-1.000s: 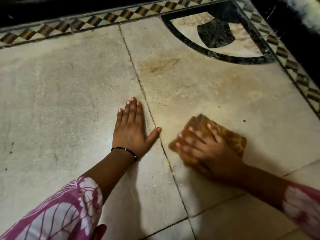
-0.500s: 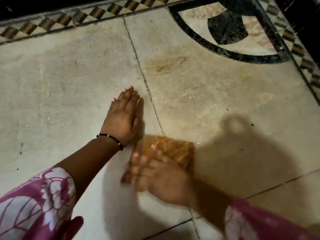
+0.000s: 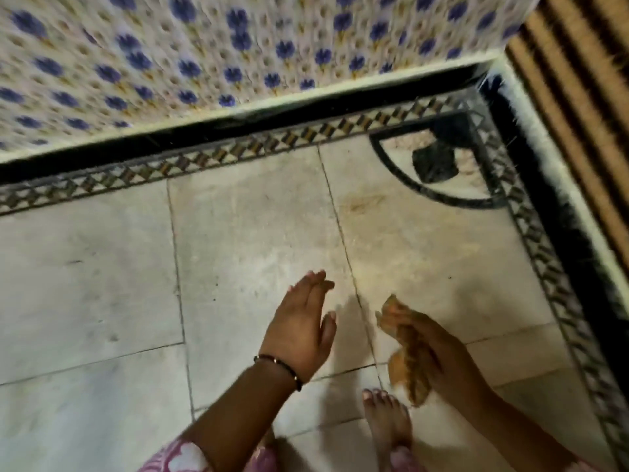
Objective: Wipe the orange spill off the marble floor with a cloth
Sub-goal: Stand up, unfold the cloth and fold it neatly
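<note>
A faint orange-brown stain (image 3: 362, 203) marks the pale marble floor (image 3: 252, 240), just left of the black curved inlay. My right hand (image 3: 442, 356) is raised off the floor and holds a bunched orange-brown cloth (image 3: 406, 356), well below the stain. My left hand (image 3: 301, 323) hovers above the floor with fingers straight and together, holding nothing. It wears a thin black bracelet at the wrist.
A bare foot (image 3: 386, 424) stands on the floor under the cloth. A patterned border strip (image 3: 218, 155) and black band run along a fabric with blue flowers (image 3: 204, 52) at the top. A striped brown mat (image 3: 585, 97) lies at the right.
Both hands have lifted off the floor and the cloth is bunched up in my right hand. The camera has risen and pulled back, showing the flowered fabric and my foot.
</note>
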`<action>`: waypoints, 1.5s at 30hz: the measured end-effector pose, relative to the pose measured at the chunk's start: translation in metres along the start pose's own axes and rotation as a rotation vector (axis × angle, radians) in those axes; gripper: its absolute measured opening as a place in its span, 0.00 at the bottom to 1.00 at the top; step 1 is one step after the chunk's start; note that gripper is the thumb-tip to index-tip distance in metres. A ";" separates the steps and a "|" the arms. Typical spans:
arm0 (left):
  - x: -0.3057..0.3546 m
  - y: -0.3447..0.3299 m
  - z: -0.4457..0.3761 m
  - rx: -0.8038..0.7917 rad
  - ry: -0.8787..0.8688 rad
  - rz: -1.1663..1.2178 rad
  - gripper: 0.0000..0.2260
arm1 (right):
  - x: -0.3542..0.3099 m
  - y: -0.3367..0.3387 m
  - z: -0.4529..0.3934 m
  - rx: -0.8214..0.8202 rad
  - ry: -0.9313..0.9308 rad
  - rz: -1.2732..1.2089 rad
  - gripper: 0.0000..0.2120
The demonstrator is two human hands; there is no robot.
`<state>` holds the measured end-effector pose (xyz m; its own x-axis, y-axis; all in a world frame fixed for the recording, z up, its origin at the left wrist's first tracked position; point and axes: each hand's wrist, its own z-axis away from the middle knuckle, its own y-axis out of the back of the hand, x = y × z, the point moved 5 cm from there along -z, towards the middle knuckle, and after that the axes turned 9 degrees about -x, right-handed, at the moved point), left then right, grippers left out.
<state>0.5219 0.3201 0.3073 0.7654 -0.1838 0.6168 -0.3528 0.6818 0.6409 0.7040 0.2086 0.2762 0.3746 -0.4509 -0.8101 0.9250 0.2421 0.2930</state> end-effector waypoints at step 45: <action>0.318 0.261 0.625 0.765 -0.448 0.536 0.05 | -0.486 0.029 0.561 0.330 0.436 -0.275 0.16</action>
<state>0.3372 -0.0034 0.9564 0.1919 -0.3418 0.9200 -0.9555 0.1487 0.2546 0.5846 -0.0479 0.9631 0.1226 -0.0486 -0.9913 0.9813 -0.1433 0.1284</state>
